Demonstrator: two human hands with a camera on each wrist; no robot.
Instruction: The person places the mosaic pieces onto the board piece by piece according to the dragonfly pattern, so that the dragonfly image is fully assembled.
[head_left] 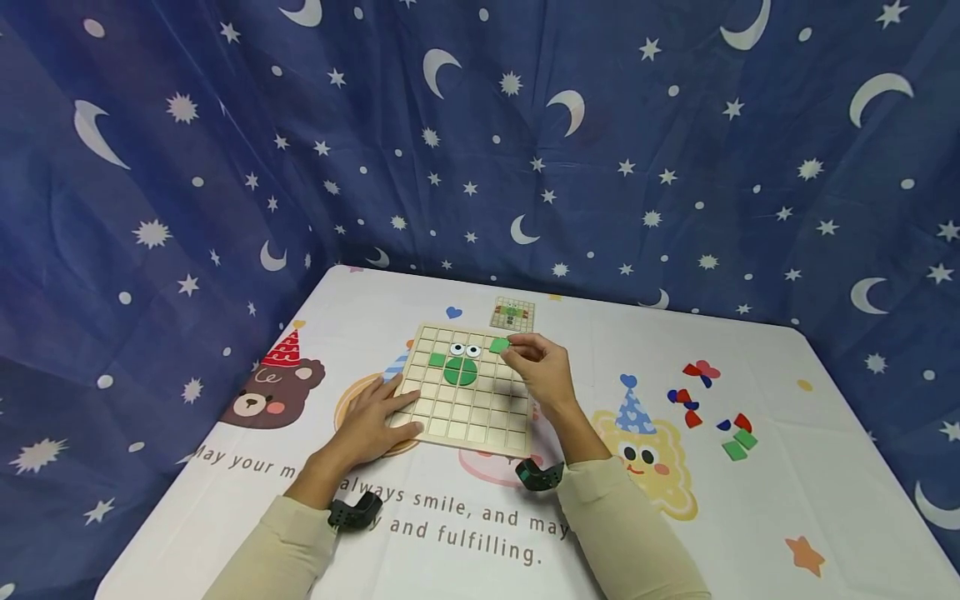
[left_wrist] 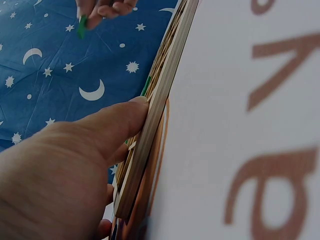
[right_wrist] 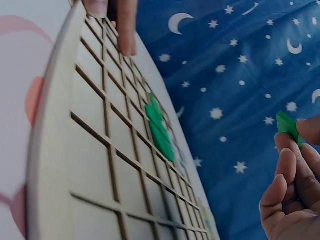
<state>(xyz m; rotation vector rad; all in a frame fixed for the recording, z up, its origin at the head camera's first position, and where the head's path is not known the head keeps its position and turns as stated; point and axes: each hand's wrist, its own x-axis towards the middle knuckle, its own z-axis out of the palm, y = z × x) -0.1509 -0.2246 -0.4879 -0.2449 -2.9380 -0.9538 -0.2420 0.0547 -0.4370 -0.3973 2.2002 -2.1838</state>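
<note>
My right hand pinches a green square tile between thumb and fingers, held above the board's far right part; the right wrist view shows the tile raised off the grid. The wooden grid board lies on the table. On it, green quarter pieces form a circle, with two round eye pieces just beyond and another green square to the left. My left hand rests on the board's near left corner, fingers extended, thumb on the edge.
Behind the board lies a small pattern card. To the right are scattered red and blue pieces and two loose green squares. A printed white cloth covers the table; a blue curtain hangs behind.
</note>
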